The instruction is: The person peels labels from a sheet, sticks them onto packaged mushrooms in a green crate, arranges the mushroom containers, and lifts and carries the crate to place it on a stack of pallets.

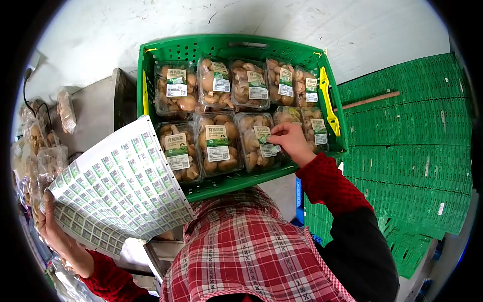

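Note:
My left hand (53, 226) grips the lower left edge of a large sheet of small green and white stickers (118, 186), which slants beside the crate. My right hand (289, 143) has its fingers pressed together at the label of a clear mushroom pack (251, 151) in the front row. What the fingertips hold, if anything, is too small to tell. The green crate (221, 190) holds two rows of mushroom packs with labels, such as one front pack (218, 143) and one back pack (176, 90).
Stacked green crates (407, 151) with a wooden stick (370, 99) stand on the right. At the left, wrapped mushroom packs (50, 156) lie near a grey metal surface (93, 110) and a black cable. A white wall rises behind the crate.

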Demonstrator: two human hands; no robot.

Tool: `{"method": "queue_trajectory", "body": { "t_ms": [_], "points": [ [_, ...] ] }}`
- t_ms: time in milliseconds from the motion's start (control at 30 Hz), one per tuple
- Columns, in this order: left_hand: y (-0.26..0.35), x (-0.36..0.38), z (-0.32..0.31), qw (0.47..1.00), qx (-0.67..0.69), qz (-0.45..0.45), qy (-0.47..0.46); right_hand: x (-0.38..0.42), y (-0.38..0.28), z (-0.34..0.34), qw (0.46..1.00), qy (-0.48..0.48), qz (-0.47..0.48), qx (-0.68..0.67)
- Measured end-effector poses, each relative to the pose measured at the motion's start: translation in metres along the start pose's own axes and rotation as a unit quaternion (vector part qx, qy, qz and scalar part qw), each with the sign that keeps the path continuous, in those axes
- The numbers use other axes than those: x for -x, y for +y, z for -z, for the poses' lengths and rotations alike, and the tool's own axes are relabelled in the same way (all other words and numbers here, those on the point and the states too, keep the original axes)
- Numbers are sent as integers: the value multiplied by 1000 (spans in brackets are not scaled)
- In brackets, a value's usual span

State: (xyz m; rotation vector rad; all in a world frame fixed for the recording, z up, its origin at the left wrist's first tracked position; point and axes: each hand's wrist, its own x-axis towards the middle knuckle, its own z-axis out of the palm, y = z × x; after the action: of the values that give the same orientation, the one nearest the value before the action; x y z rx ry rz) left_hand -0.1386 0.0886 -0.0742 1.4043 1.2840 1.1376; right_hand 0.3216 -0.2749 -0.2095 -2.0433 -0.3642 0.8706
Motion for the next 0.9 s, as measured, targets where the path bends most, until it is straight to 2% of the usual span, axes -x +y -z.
{"method": "queue_trajectory", "body": {
  "t_ms": [67,100,167,200,233,300,333,433,500,600,667,900],
  "points": [
    [-6,-8,7,1000,-4,-11,2,-19,33,-6,991,1,96,96],
    [-8,-11,11,1000,-6,-19,4,-19,27,-5,991,0,98,92],
    [-2,-8,10,1000,-11,-19,10,-11,4,5,947,33,175,268],
    [0,-7,7,1000,-13,-17,16,-7,-2,10,963,28,167,208],
    [0,-5,6,1000,-14,-13,22,-5,-5,13,963,29,168,210],
    [-6,-8,16,1000,-9,-5,14,-1,-9,19,992,15,76,101],
    [-8,-9,19,1000,4,-8,7,2,-13,18,991,12,51,119],
    [-5,-3,8,1000,24,-20,-1,0,-3,12,994,-2,48,100],
    [4,3,-1,1000,-20,-7,22,-4,0,8,991,11,52,119],
    [6,4,-1,999,-33,-5,5,-4,-5,3,990,-13,26,135],
    [5,3,-1,999,-41,-8,4,-9,5,0,991,-4,54,126],
    [1,1,-4,999,-37,-17,1,-1,1,1,995,-19,53,81]
  ]
}}
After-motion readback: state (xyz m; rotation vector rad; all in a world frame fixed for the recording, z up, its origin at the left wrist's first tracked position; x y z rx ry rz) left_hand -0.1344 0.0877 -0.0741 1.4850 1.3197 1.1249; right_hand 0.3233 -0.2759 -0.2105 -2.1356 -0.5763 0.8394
